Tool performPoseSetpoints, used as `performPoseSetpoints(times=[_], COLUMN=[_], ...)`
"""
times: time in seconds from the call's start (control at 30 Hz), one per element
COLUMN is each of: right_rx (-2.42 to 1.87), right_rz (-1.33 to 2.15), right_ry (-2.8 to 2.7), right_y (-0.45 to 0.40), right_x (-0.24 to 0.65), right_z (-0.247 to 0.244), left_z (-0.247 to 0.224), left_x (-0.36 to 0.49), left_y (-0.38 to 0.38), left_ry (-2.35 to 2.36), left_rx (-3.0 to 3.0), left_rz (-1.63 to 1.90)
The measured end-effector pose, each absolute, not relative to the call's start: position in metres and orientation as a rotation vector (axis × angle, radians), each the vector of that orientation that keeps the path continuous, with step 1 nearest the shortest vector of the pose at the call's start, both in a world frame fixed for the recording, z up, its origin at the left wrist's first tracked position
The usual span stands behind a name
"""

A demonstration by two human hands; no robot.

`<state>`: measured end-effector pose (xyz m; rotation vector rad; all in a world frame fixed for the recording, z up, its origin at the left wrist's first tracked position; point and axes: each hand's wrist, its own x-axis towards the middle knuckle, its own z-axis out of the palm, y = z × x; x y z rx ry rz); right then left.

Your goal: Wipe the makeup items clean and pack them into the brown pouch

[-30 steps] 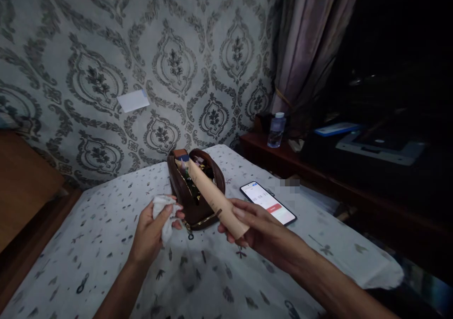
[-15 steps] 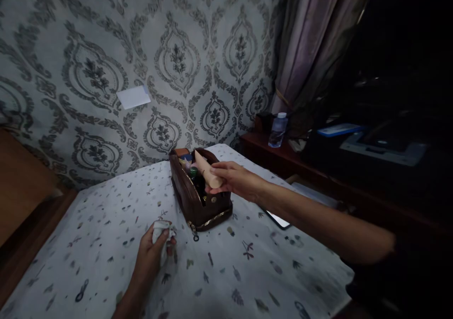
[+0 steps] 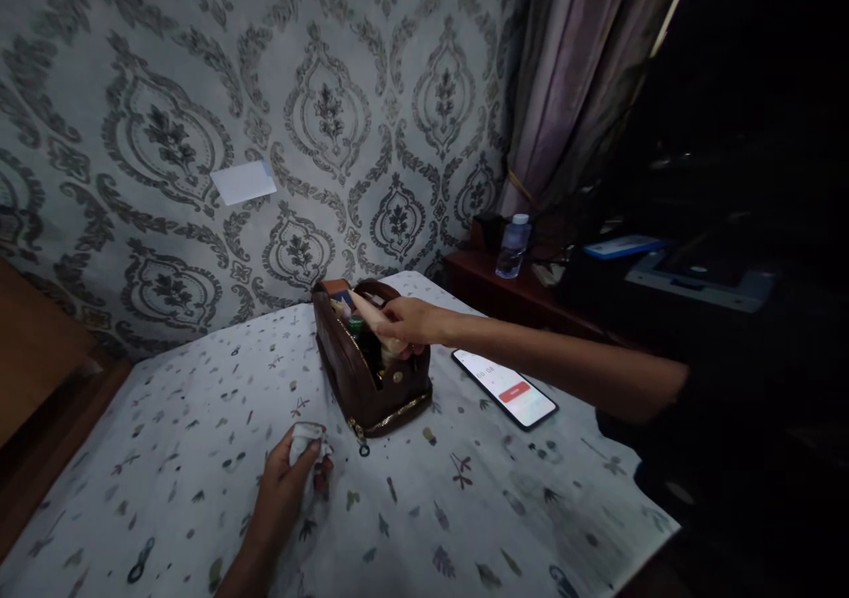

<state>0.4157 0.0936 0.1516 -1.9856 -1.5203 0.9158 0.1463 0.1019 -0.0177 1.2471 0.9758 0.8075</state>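
Note:
A dark brown bag [image 3: 348,371] lies unzipped on the patterned white cloth [image 3: 398,527], with several small items inside, among them a green one [image 3: 356,324]. My right hand [image 3: 412,322] is over the bag's opening, its fingers closed around a pale peach tube [image 3: 369,311] that lies slanting partly inside the bag. To the left and nearer to me, my left hand [image 3: 292,465] is closed on a crumpled white cloth or tissue [image 3: 306,439], just above the covered surface.
A lit phone [image 3: 508,390] lies right of the bag. Behind it, a clear bottle [image 3: 513,246] stands on a dark red ledge [image 3: 464,271]. A blue-edged object [image 3: 623,247] is at the right. Patterned wall behind, with a white card [image 3: 243,182]; brown panel [image 3: 40,350] at left.
My right hand has lowered the peach tube deeper into the bag. The right forearm has shifted up, uncovering more of the phone. My left hand still holds the white item.

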Motion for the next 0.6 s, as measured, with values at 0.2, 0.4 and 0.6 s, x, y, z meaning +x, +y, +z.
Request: performPoseSetpoints(times=[0.2,0.4,0.6], right_rx=[-2.315,-2.238,-2.164], right_rz=[0.416,0.533,0.568], right_ry=[-1.907,-1.827,-1.916], right_y=[0.104,0.115,0.119], right_x=[0.402,0.401,0.409], right_z=[0.165,0.158,0.150], left_z=[-0.013,-0.005,-0.004], left_x=[0.150,0.152,0.152], left_y=[0.101,0.096,0.096], left_ry=[0.970,0.991,1.003], left_rx=[1.284,1.284,1.286], left_rz=[0.790,0.763,0.752])
